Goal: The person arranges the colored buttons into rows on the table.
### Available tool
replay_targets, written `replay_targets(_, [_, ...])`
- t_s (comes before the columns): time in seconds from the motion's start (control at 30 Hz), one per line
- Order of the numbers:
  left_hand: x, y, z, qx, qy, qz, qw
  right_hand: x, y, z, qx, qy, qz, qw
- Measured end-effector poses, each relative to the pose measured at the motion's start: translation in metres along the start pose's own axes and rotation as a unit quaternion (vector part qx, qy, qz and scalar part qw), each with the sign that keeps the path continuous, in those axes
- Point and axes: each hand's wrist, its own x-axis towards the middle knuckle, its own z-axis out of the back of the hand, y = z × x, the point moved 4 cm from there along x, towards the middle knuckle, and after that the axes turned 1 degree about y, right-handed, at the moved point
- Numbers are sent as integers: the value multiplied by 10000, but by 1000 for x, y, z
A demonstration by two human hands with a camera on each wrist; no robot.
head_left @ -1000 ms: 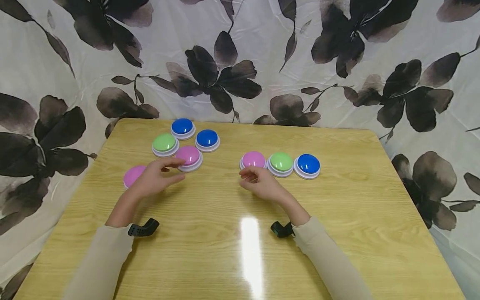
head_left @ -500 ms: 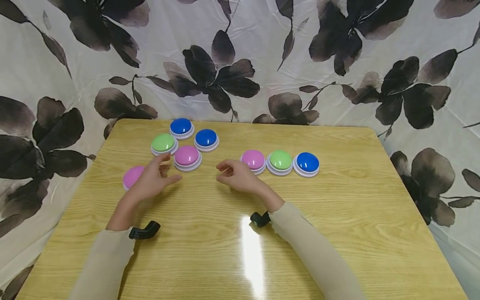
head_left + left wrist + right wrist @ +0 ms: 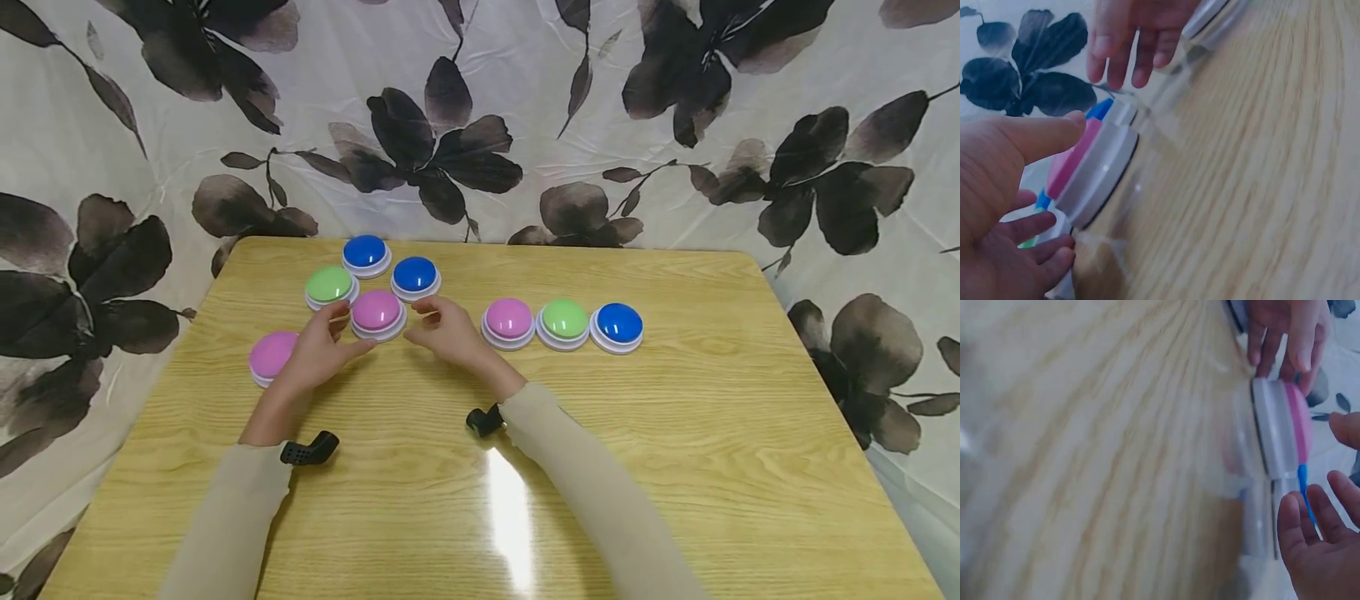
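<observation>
Pink push button [image 3: 377,311] between my left hand [image 3: 318,350] and right hand [image 3: 452,335]
My fingers are loosely parted and grip nothing; whether any fingertip touches, I can't tell. The button sits on the wood-grain table [image 3: 675,433], just beside the green push button [image 3: 328,285]. I expect it to be light, rigid and somewhat slick, with a dome that may press down, so I'd pinch the white base [image 3: 1100,175] from both sides.

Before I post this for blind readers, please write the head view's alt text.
A person's left hand and right hand flank a pink button on a wooden table. Beyond it are two blue buttons and a green button; at left, a second pink button; at right, a pink-green-blue row.
</observation>
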Motion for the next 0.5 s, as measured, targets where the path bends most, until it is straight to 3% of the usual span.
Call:
replay_targets(0.3, [11, 5, -1, 109, -246, -149, 9995, 19, -14, -6, 5, -47, -132, 9999])
replay_targets(0.5, [11, 9, -3, 188, -385, -133, 9990, 28, -11, -13, -110, -132, -29, 9998])
